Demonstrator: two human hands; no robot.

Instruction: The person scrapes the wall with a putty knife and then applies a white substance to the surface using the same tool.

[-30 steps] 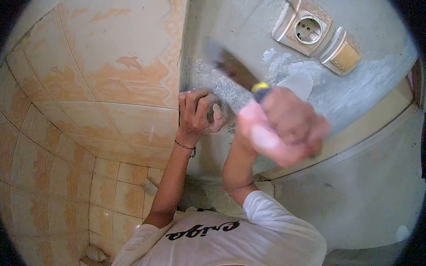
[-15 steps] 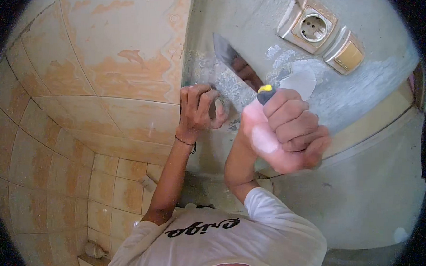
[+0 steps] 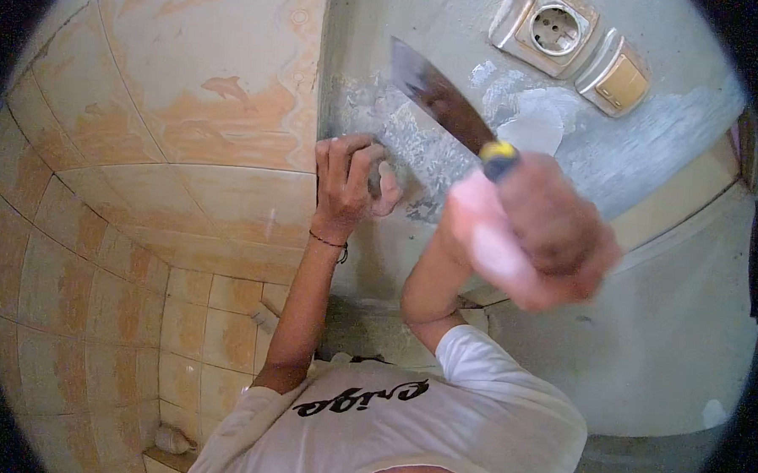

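Note:
My right hand (image 3: 540, 231), smeared by motion, is wrapped round the handle of a knife (image 3: 444, 102). The handle shows black with a yellow band, and the broad dark blade points up and left across the grey wall (image 3: 379, 34). Further left, my left hand (image 3: 352, 180) rests at the edge between the orange-patterned tiles (image 3: 231, 133) and the grey wall. Its fingers are curled, and what they hold, if anything, I cannot make out. A rough, scraped patch (image 3: 425, 154) lies between my two hands.
A power socket (image 3: 557, 30) and a light switch (image 3: 620, 85) are mounted at the upper right. Below the blade's right side is a pale smooth patch (image 3: 536, 121). A small bottle-like object (image 3: 173, 439) stands on a ledge at the lower left.
My right hand and the knife handle have moved to the right, and the blade tip sits slightly higher. My left hand has shifted slightly up and left in the view.

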